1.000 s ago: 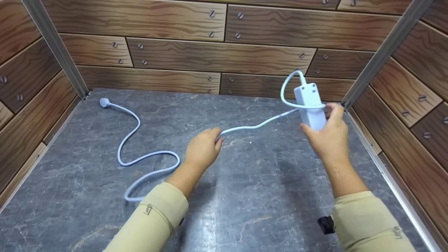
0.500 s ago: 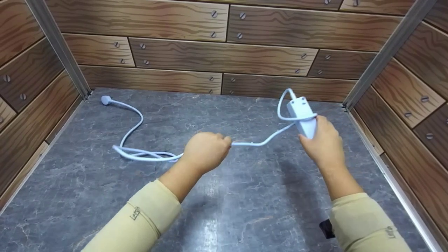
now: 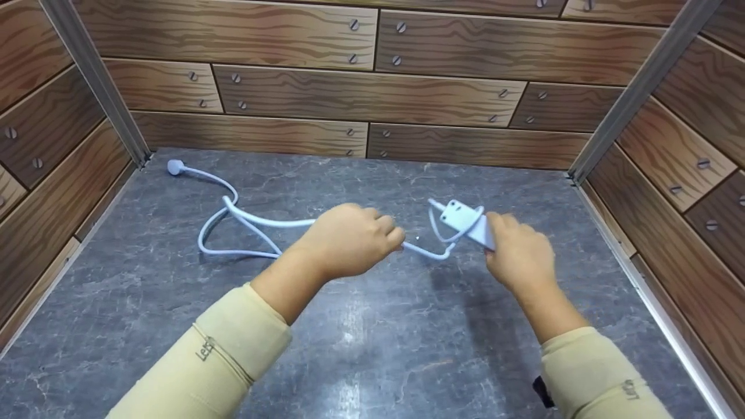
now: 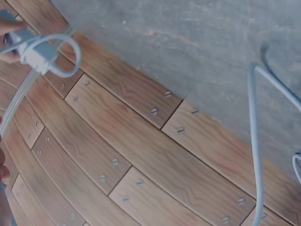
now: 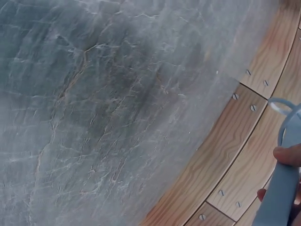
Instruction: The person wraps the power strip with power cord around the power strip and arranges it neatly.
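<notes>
My right hand [image 3: 524,253] grips one end of a white block that looks like a small power strip [image 3: 465,220], held above the floor on the right and tilted to the left. Its white cord [image 3: 430,254] leaves the far end in a loop and crosses round the block. In the right wrist view the thumb and fingers lie round the power strip [image 5: 278,197]. My left hand [image 3: 352,241] holds the cord with curled fingers, to the left of the block. Beyond that hand the cord runs in bends to a plug [image 3: 175,167] on the floor, far left.
A dark grey marbled floor [image 3: 372,349] lies under both hands. Wood-pattern walls [image 3: 291,90] stand at the back and both sides, with metal posts [image 3: 646,87] in the corners.
The power strip has come down and left and tipped towards the left hand. The left hand has moved slightly right, dragging the cord; the cord's bends on the left have shifted. The plug stays put.
</notes>
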{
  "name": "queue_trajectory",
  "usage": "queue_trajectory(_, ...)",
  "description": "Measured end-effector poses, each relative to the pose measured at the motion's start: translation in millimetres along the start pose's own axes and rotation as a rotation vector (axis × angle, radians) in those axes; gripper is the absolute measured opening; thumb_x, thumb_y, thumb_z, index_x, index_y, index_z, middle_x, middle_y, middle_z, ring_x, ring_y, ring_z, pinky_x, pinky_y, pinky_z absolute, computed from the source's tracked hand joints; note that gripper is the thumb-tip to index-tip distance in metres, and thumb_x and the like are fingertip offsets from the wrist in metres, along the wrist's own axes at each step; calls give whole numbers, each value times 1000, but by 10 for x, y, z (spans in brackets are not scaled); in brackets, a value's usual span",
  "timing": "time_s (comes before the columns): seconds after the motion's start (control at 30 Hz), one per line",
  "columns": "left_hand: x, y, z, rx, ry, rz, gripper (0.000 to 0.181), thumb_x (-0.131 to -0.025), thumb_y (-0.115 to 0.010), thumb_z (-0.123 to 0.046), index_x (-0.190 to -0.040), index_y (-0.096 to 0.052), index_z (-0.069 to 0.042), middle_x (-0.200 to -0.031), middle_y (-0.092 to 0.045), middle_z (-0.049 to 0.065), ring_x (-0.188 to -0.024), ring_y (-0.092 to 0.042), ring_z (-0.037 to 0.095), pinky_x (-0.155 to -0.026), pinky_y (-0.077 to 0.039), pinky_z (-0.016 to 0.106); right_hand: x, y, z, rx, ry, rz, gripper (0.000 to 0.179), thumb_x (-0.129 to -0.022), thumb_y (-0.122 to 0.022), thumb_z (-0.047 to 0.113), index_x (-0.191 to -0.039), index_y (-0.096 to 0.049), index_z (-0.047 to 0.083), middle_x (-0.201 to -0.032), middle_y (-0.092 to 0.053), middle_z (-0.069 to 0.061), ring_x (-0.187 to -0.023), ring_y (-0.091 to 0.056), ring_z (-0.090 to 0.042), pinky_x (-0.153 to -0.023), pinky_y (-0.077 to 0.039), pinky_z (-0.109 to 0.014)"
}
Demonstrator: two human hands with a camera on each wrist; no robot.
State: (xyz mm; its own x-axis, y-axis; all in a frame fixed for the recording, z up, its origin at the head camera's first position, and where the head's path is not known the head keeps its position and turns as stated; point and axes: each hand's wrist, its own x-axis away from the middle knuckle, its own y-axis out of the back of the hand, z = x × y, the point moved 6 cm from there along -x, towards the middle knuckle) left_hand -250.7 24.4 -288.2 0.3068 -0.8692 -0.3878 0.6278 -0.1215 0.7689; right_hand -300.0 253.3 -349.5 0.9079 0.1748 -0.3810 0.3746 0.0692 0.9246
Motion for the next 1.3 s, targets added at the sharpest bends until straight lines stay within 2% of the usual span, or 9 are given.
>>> queue_trajectory(0.17, -53, 48, 99, -22, 38, -64, 25, -93, -46, -33, -78, -54, -14, -66, -53, -4, -55, -47, 13, -44, -35, 24, 30, -57, 137, 74, 149, 6, 55, -66, -75, 13, -116, -51, 9, -99, -60, -13, -74, -57, -36, -58, -44, -46)
queue_trajectory(0.4, -68, 42, 296, -4, 183, -145, 34, -90, -48, -45, -77, -55, -15, -65, -53, -3, -55, -51, 17, -45, -37, 27, 105, -47, 390, 119, 437, -12, 50, -68, -71, 12, -115, -55, 16, -101, -60, -6, -82, -56, -31, -65, -42, -43)
queue_trajectory(0.57, -68, -33, 439, 31, 311, -122, 39, -88, -44, -52, -80, -57, -15, -67, -55, -2, -58, -53, 19, -49, -38, 30, 167, 45, 568, 91, 639, -69, 43, -68, -72, 11, -108, -58, 20, -100, -60, 2, -83, -55, -25, -68, -39, -39)
queue_trajectory(0.7, -39, -138, 552, 56, 443, -45, 43, -87, -42, -55, -85, -61, -16, -72, -59, -1, -66, -56, 20, -56, -39, 33, 210, 138, 662, -2, 736, -93, 47, -65, -73, 9, -108, -60, 23, -101, -61, 5, -86, -55, -22, -73, -39, -39)
queue_trajectory(0.8, 12, -246, 619, 83, 530, 20, 45, -86, -41, -56, -84, -60, -16, -72, -58, 0, -67, -56, 21, -59, -39, 34, 244, 209, 711, -109, 765, -107, 51, -65, -74, 7, -111, -60, 23, -101, -62, 4, -89, -56, -21, -77, -40, -40)
queue_trajectory(0.9, 85, -373, 656, 113, 590, 47, 45, -86, -42, -56, -80, -58, -14, -71, -58, 2, -66, -55, 23, -58, -38, 36, 268, 269, 737, -208, 759, -113, 51, -64, -76, 9, -111, -60, 19, -102, -63, 2, -92, -56, -21, -78, -39, -41)
queue_trajectory(1.07, 205, -588, 658, 187, 634, 103, 40, -90, -43, -50, -83, -55, -13, -73, -60, 4, -69, -58, 27, -57, -40, 39, 256, 321, 727, -361, 695, -100, 52, -64, -79, 13, -112, -58, 13, -102, -63, 0, -93, -55, -20, -80, -38, -40)
queue_trajectory(1.13, 246, -687, 646, 233, 635, 155, 32, -93, -45, -42, -87, -53, -11, -76, -62, 6, -71, -59, 29, -59, -43, 40, 240, 336, 712, -429, 660, -100, 52, -65, -79, 13, -112, -57, 12, -102, -62, 0, -93, -55, -19, -80, -37, -39)
queue_trajectory(1.3, 366, -956, 577, 346, 640, 359, 13, -94, -45, -15, -106, -47, -11, -88, -65, 11, -82, -61, 33, -70, -48, 46, 200, 378, 673, -555, 568, -119, 52, -66, -79, 10, -112, -55, 6, -101, -61, -5, -89, -54, -19, -78, -39, -37)
